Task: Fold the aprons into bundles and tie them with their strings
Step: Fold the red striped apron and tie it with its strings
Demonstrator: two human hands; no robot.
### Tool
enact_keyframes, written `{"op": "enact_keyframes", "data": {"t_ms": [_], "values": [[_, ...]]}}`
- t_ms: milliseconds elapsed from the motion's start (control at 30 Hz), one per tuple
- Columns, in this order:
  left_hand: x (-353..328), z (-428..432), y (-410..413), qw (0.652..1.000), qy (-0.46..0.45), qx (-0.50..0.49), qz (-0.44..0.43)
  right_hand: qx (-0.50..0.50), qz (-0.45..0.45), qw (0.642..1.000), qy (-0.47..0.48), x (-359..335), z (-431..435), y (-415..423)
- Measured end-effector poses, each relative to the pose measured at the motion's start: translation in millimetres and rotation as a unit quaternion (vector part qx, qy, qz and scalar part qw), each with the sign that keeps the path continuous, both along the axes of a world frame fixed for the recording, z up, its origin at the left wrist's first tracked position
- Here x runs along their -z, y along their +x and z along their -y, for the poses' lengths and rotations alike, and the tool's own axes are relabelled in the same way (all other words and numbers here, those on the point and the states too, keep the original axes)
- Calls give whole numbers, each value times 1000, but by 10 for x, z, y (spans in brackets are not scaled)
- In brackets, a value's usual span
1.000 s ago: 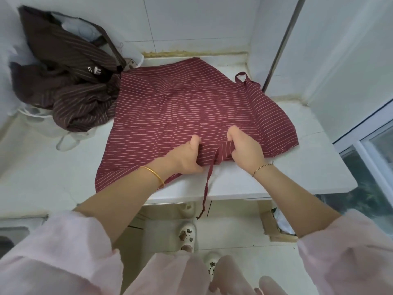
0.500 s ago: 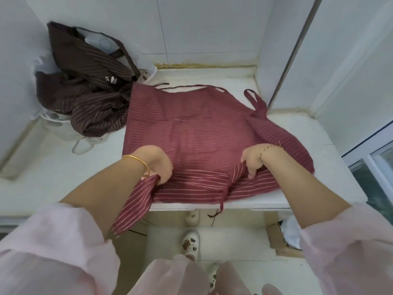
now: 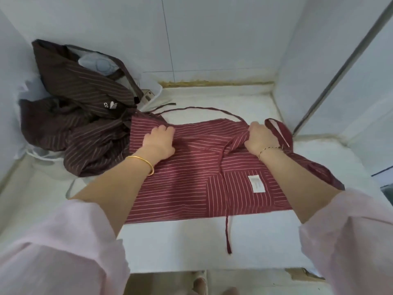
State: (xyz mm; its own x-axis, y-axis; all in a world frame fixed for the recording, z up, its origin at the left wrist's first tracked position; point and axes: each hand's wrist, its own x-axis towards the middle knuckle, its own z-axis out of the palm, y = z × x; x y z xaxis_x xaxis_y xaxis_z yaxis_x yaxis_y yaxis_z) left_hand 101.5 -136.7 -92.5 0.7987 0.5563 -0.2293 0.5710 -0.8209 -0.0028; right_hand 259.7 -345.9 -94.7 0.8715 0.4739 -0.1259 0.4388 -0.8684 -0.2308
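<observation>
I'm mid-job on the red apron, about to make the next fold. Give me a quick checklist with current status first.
1. Red apron lies flat on the counter: not ok, cloth is bunched under the right hand.
2. Left hand holds the far edge: ok.
3. Near string tucked in: not ok, it trails toward the counter's front edge.
4. Far string free of the brown aprons: cannot tell, its left end runs up to them.
</observation>
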Motion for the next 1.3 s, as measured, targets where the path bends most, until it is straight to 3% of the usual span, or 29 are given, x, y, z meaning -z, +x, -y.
{"op": "enact_keyframes", "data": {"t_ms": [100, 200, 300, 400, 567, 667, 767, 833, 900, 1000, 1067, 1133, 1200, 1233, 1300], "values": [[302, -129, 145, 997, -55, 30, -46, -31, -37, 996, -71, 284, -156, 120], [485, -294, 308, 995, -59, 67, -38, -57, -8, 998, 0, 461, -322, 241], [557, -391, 386, 992, -80, 93, -40, -104, -35, 993, 49, 523, -411, 286], [591, -469, 432, 985, -85, 136, -62, -133, -63, 989, 5, 598, -457, 346], [608, -323, 296, 963, -106, 207, -135, -57, -44, 996, -52, 640, -316, 338], [590, -252, 209, 961, -118, 216, -128, -93, -100, 982, -129, 639, -245, 302], [501, -363, 242, 973, -174, 134, -77, -185, -176, 964, -72, 571, -292, 331], [492, -483, 271, 976, -189, 83, -66, -178, -238, 954, -28, 501, -326, 358], [524, -583, 268, 982, -167, 54, -71, -125, -305, 944, 21, 495, -332, 443], [589, -633, 251, 988, -134, 14, -79, 52, -341, 925, 159, 587, -315, 594], [619, -579, 302, 989, -130, 19, -62, 140, -303, 919, 209, 653, -292, 642], [626, -463, 386, 988, -152, 31, -14, 111, -238, 949, 174, 696, -288, 624], [609, -330, 485, 985, -167, 48, 2, -15, -100, 991, 87, 701, -276, 593], [611, -275, 534, 984, -164, 63, -5, -96, -13, 995, 35, 667, -271, 555], [637, -211, 613, 985, -151, 82, -10, -249, 114, 962, -18, 645, -262, 483]]}}
